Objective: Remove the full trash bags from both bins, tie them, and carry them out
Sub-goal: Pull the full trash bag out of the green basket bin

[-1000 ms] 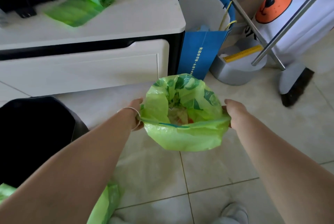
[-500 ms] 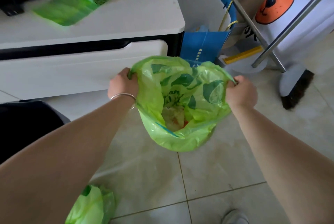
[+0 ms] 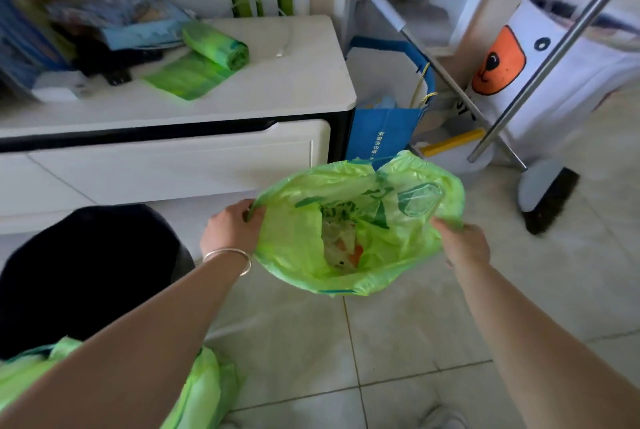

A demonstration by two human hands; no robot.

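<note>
A green trash bag point(image 3: 298, 245) hangs open above the tiled floor, with scraps of rubbish visible inside. My left hand point(image 3: 230, 229) grips the bag's left rim, a thin bangle on that wrist. My right hand point(image 3: 462, 245) grips the right rim, and the mouth is stretched wide between the two hands. A black bin point(image 3: 83, 269) stands at the lower left. A second green bag point(image 3: 204, 390) lies on the floor near it, partly hidden by my left forearm.
A white cabinet point(image 3: 173, 165) fills the left, with a roll of green bags point(image 3: 214, 47) on top. A blue paper bag point(image 3: 381, 137), a dustpan point(image 3: 450, 148), a broom point(image 3: 550, 200) and a white fabric bin point(image 3: 540, 75) stand to the right.
The camera view has tilted up, showing the wall and plant. Both hands have dropped slightly and spread the bag's mouth wider; the grip on the rims is unchanged.
</note>
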